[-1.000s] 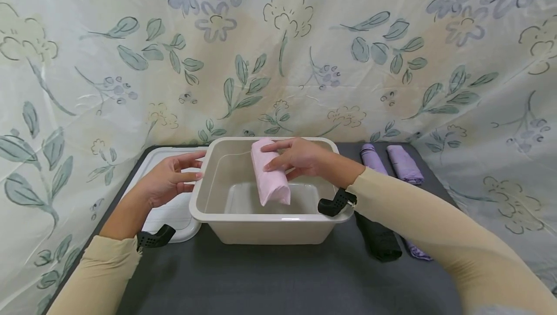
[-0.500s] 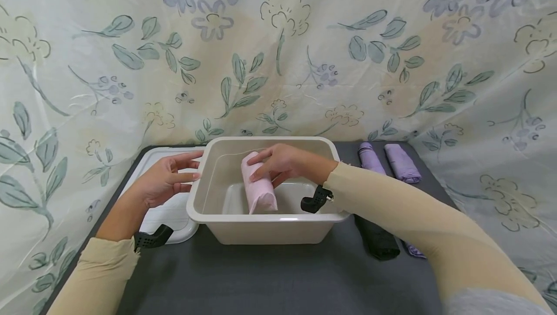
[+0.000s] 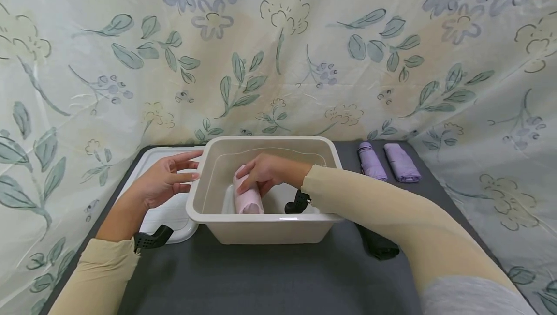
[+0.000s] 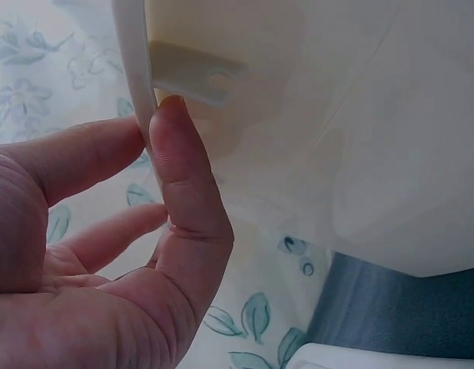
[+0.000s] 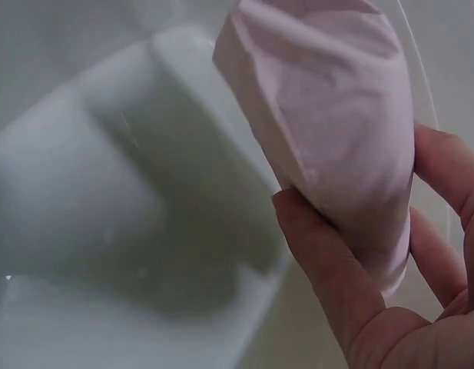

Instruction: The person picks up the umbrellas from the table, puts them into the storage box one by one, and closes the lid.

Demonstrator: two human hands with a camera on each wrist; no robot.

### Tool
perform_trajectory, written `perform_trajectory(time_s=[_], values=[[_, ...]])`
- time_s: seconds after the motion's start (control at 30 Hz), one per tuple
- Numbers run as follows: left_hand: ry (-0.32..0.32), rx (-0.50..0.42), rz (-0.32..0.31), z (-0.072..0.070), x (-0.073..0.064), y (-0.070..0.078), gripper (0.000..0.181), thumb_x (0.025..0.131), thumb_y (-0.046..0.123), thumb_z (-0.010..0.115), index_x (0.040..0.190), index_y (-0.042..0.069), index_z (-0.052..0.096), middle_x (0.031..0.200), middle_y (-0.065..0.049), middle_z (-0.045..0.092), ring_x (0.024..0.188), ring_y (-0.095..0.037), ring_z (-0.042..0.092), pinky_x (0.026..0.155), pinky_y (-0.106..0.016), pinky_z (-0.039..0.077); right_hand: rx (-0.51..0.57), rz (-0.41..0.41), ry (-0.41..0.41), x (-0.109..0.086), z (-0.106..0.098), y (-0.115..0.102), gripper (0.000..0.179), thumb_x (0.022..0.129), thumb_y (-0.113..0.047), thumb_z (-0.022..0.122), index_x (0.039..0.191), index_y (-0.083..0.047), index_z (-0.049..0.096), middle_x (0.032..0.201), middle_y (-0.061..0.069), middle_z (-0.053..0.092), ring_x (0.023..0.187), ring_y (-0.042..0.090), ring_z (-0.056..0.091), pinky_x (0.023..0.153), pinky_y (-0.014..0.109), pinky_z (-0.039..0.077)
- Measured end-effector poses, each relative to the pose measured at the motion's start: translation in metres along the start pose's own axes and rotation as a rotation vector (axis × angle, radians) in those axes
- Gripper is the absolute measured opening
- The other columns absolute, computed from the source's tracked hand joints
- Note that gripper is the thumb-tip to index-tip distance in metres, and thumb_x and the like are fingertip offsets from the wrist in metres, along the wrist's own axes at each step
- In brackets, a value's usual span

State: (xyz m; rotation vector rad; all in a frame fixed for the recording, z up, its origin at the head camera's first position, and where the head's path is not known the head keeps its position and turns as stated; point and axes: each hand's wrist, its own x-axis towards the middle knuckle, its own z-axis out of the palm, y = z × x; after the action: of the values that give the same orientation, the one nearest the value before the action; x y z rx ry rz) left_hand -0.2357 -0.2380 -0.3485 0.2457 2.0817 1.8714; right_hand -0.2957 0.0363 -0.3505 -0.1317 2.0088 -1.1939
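A beige plastic storage bin (image 3: 270, 230) stands at the middle of the dark table. Inside its left half, my right hand (image 3: 271, 170) grips a pink rolled cloth (image 3: 249, 201) from above, thumb on one side and fingers on the other. The right wrist view shows the folded end of the pink roll (image 5: 336, 115) tilted over the bin's pale floor. My left hand (image 3: 163, 179) stays at the bin's left side, its loosely extended fingertips touching the rim (image 4: 140, 77) from outside. The roll's far end is partly hidden by my right fingers.
A white lid (image 3: 167, 218) lies left of the bin, partly beneath my left arm. On the right are two purple rolled cloths (image 3: 372, 161) and a black roll (image 3: 380, 245) partly covered by my right sleeve. A floral curtain (image 3: 278, 53) hangs behind the table.
My right hand has moved left and down with the pink roll, deeper into the bin. My left hand keeps its place at the rim.
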Motion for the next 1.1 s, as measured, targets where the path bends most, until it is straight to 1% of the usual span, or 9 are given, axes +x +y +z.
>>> perform_trajectory(time_s=[0.1, 0.2, 0.37, 0.53, 0.77, 0.97, 1.1], values=[[0.008, 0.008, 0.002, -0.001, -0.001, 0.001, 0.071, 0.098, 0.011, 0.068, 0.161, 0.011, 0.033, 0.122, 0.002, 0.062, 0.102, -0.012, 0.07, 0.088, -0.032, 0.062, -0.034, -0.003, -0.005, 0.005, 0.007, -0.003, 0.053, 0.078, -0.009, 0.089, 0.128, -0.01, 0.072, 0.117, 0.014, 0.071, 0.083, 0.028, 0.072, 0.074, 0.043, 0.065], [0.012, 0.009, 0.001, -0.001, -0.002, 0.001, 0.071, 0.099, 0.012, 0.068, 0.16, 0.012, 0.034, 0.122, 0.002, 0.062, 0.103, -0.012, 0.069, 0.088, -0.031, 0.061, -0.053, -0.006, 0.002, 0.007, 0.012, -0.005, 0.051, 0.078, -0.008, 0.089, 0.127, -0.009, 0.073, 0.118, 0.014, 0.071, 0.082, 0.028, 0.072, 0.074, 0.043, 0.065], [-0.003, 0.017, 0.01, -0.001, -0.003, 0.001, 0.07, 0.099, 0.013, 0.068, 0.161, 0.012, 0.034, 0.126, 0.003, 0.061, 0.108, -0.013, 0.068, 0.09, -0.032, 0.061, -0.072, 0.005, 0.008, 0.009, 0.018, -0.005, 0.051, 0.078, -0.006, 0.088, 0.127, -0.008, 0.072, 0.12, 0.015, 0.07, 0.084, 0.028, 0.07, 0.075, 0.043, 0.065], [0.001, 0.018, 0.007, 0.0, -0.002, 0.001, 0.07, 0.099, 0.013, 0.068, 0.161, 0.012, 0.034, 0.125, 0.003, 0.062, 0.108, -0.013, 0.069, 0.09, -0.033, 0.061, -0.107, -0.005, 0.013, 0.012, 0.02, -0.002, 0.052, 0.079, -0.009, 0.089, 0.128, -0.008, 0.072, 0.116, 0.013, 0.072, 0.084, 0.026, 0.071, 0.073, 0.041, 0.065], [0.006, 0.013, 0.002, 0.0, -0.002, 0.0, 0.07, 0.099, 0.013, 0.068, 0.16, 0.013, 0.035, 0.124, 0.003, 0.062, 0.107, -0.013, 0.069, 0.091, -0.035, 0.061, -0.085, -0.004, 0.029, 0.015, 0.021, -0.001, 0.052, 0.079, -0.008, 0.088, 0.129, -0.006, 0.071, 0.115, 0.014, 0.071, 0.084, 0.026, 0.07, 0.075, 0.041, 0.065], [0.0, 0.008, 0.003, -0.001, -0.002, 0.002, 0.07, 0.098, 0.013, 0.069, 0.16, 0.013, 0.035, 0.124, 0.002, 0.061, 0.107, -0.014, 0.068, 0.089, -0.032, 0.061, -0.085, -0.028, 0.012, 0.016, 0.022, 0.001, 0.053, 0.081, -0.006, 0.086, 0.131, -0.005, 0.069, 0.115, 0.013, 0.07, 0.084, 0.026, 0.07, 0.078, 0.041, 0.064], [0.0, 0.008, 0.002, 0.001, -0.001, 0.002, 0.07, 0.098, 0.013, 0.069, 0.16, 0.012, 0.035, 0.124, 0.002, 0.061, 0.107, -0.013, 0.068, 0.088, -0.032, 0.061, -0.085, -0.018, -0.005, 0.019, 0.023, 0.006, 0.053, 0.082, -0.004, 0.085, 0.132, -0.003, 0.066, 0.112, 0.012, 0.068, 0.082, 0.024, 0.068, 0.076, 0.039, 0.064]])
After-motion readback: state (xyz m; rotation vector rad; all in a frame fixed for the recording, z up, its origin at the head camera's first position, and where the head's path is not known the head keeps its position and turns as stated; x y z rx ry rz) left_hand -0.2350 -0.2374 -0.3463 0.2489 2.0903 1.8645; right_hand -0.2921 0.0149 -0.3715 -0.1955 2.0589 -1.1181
